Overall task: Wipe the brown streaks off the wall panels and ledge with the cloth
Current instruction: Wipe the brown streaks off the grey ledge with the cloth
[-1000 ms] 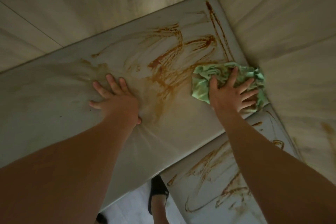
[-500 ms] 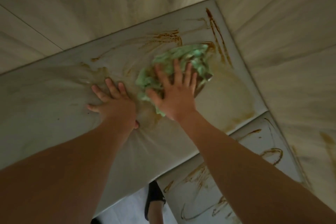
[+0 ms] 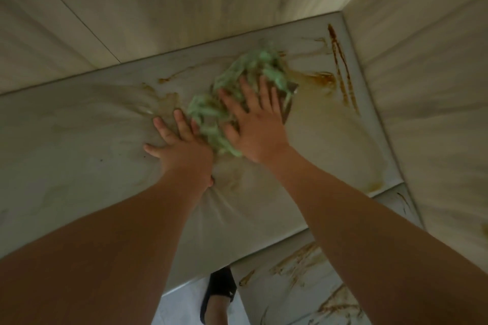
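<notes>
Head view.
- Right hand (image 3: 254,126) lies flat on the green cloth (image 3: 248,71), fingers (image 3: 264,89) straight and spread, pressing it onto the ledge (image 3: 66,153). It pins the cloth and does not clutch it.
- The cloth is bunched and blurred, mid-ledge towards the back edge.
- Left hand (image 3: 182,150) lies flat on the ledge just beside the cloth's near-left end, fingers apart, holding nothing. It looks like a brace. I cannot tell whether it touches the cloth.
- Unwiped: long brown streaks (image 3: 340,68) along the ledge's right edge near the back corner, and a wet smear (image 3: 320,79) just right of the cloth. A pale brown film covers the right half of the ledge.
- More streaking shows on the lower panel (image 3: 277,298) below the ledge's front edge. There is a small mark on the right wall panel (image 3: 435,87) at the frame's edge.
- Sandalled foot (image 3: 219,290) on the floor below.

Judgement on the stroke:
- Keep the palm weight even and carry the cloth right, into the back-right corner.
- Run along the dark streaks, not across them, so they lift and do not spread.
- The film suggests the cloth is loaded. Refold it to a clean face before the next pass.
- Leave the left hand planted well clear of the wiping path.
</notes>
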Tool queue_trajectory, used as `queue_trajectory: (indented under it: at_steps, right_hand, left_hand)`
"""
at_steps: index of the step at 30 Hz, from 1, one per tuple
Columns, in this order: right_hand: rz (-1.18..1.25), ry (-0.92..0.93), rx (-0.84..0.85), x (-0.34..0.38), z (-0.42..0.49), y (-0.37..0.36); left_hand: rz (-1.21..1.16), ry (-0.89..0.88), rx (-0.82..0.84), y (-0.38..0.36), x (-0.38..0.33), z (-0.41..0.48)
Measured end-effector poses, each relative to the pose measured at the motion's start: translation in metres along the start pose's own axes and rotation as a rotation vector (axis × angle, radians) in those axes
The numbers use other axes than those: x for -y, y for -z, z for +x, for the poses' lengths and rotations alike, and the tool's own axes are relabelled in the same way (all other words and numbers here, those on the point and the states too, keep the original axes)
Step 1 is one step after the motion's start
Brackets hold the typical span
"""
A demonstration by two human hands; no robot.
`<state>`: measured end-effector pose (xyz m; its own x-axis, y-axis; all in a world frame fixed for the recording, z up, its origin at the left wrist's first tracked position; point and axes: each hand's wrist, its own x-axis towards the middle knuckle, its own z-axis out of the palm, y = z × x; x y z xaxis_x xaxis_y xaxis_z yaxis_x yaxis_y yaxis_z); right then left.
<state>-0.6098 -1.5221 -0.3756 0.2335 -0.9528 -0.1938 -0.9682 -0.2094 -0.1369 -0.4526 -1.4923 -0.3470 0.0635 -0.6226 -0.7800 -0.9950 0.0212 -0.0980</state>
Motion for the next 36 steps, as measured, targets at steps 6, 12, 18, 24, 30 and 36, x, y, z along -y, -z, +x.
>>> queue_trajectory:
  at_steps: [6,12,18,24,30,36]
  right_hand:
    - [-0.031,-0.384,-0.132,-0.080,-0.028,0.007]
    - [-0.042,-0.469,0.064,-0.111,-0.020,0.019]
    - [0.039,-0.820,0.013,-0.122,0.001,0.019]
    - [0.093,-0.620,-0.003,-0.123,0.070,0.038]
    - [0.102,-0.644,-0.051,-0.136,0.090,0.043]
    - [0.086,-0.733,0.048,-0.105,0.117,0.044]
  left_hand:
    - [0.015,-0.005,-0.025,0.000,-0.001,0.001]
    - [0.008,0.002,-0.030,-0.002,-0.002,0.003]
    - [0.002,0.002,-0.032,-0.004,-0.001,0.005]
    - [-0.005,0.018,-0.052,-0.007,-0.002,0.008]
    - [-0.018,0.010,-0.064,-0.009,-0.002,0.008]
    - [-0.018,-0.029,-0.066,-0.010,0.003,0.007]
